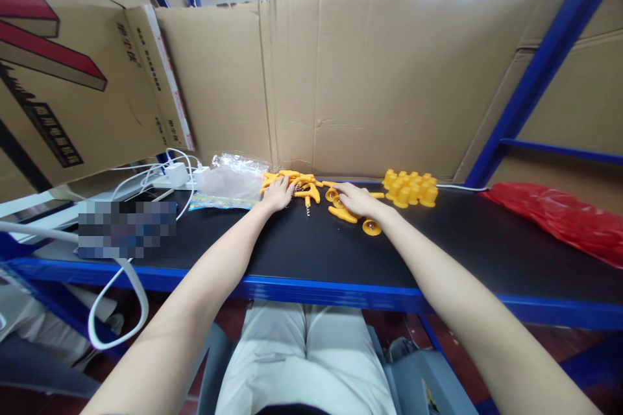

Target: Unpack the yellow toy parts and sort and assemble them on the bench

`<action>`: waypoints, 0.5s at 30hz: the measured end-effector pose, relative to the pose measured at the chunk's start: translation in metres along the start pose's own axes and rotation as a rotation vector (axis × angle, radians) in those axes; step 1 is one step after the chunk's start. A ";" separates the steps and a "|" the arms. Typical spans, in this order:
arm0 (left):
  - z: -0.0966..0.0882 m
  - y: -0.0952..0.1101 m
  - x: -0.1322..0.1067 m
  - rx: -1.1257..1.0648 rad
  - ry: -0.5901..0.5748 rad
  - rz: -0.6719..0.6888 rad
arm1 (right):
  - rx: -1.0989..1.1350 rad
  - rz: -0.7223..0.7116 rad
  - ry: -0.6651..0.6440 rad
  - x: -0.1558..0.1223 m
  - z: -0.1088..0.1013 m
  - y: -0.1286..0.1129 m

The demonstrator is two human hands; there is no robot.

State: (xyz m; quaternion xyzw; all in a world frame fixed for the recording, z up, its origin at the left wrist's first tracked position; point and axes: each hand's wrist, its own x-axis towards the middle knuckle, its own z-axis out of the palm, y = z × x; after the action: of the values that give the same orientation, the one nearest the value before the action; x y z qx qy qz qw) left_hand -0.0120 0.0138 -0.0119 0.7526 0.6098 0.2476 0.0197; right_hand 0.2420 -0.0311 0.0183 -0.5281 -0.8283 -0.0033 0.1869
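My left hand (278,194) lies with fingers spread on a pile of yellow corkscrew parts (307,177) near the back of the black tabletop. Just right of it, a yellow T-shaped handle with a metal spiral (307,202) points toward me. My right hand (357,201) reaches over more yellow pieces, its fingers stretched out to the left; whether they pinch anything is hidden. Beside that hand are a curved yellow handle (342,214) and a round yellow cup piece (372,227), which lies nearest me.
Yellow cup-shaped parts (409,189) stand grouped at the back right, with a red plastic bag (549,214) farther right. A clear plastic bag (233,180), white chargers with cables (177,174) and a blurred-out object (127,228) occupy the left. Cardboard (389,84) walls the back.
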 end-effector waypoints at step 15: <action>-0.005 0.015 -0.009 -0.177 -0.016 -0.030 | -0.108 0.065 -0.099 0.002 0.004 -0.013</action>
State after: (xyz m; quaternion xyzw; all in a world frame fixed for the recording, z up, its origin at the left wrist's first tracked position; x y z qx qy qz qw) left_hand -0.0015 0.0002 -0.0058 0.7405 0.5966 0.2944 0.0948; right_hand 0.2285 -0.0343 0.0180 -0.5634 -0.8178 -0.0157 0.1169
